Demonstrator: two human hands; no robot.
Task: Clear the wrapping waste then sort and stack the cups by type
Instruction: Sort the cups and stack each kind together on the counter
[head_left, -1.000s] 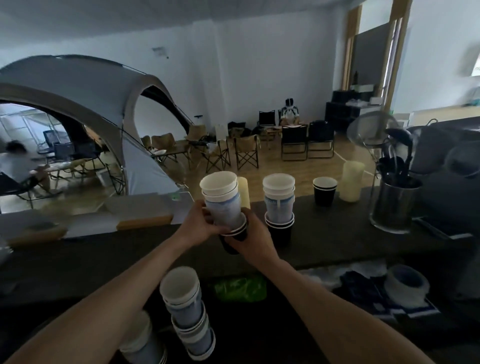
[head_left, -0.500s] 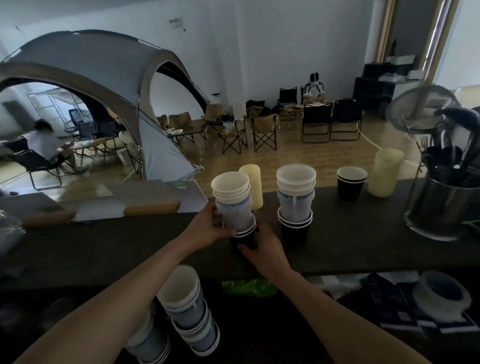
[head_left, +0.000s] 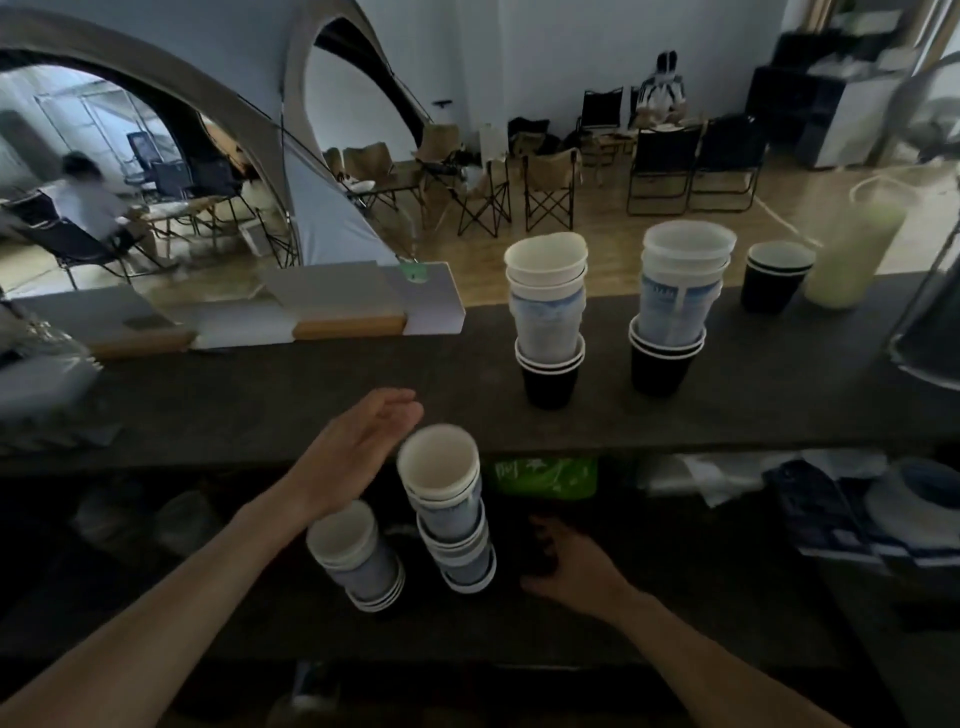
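Two mixed stacks stand on the dark upper counter (head_left: 291, 405): white and blue cups set in black cups, the left stack (head_left: 548, 322) and the right stack (head_left: 675, 301). Beyond them are nested black cups (head_left: 774, 280) and a pale yellow cup stack (head_left: 852, 249). On the lower shelf two white-and-blue stacks lean, one tall (head_left: 447, 499) and one shorter (head_left: 358, 556). My left hand (head_left: 358, 452) is open, palm beside the tall stack's rim, not gripping it. My right hand (head_left: 571, 566) rests low in shadow against something dark; its grip is unclear.
A green packet (head_left: 545, 475) and crumpled clear wrapping (head_left: 701, 473) lie under the counter's lip. A tape-like roll (head_left: 919, 499) sits on printed sheets at the right. A metal utensil pot (head_left: 930, 332) stands at the counter's right end. Boards (head_left: 332, 306) lie at the back left.
Both hands have let go of the left mixed stack on the counter and dropped to the lower shelf. The view has tilted down and moved closer.
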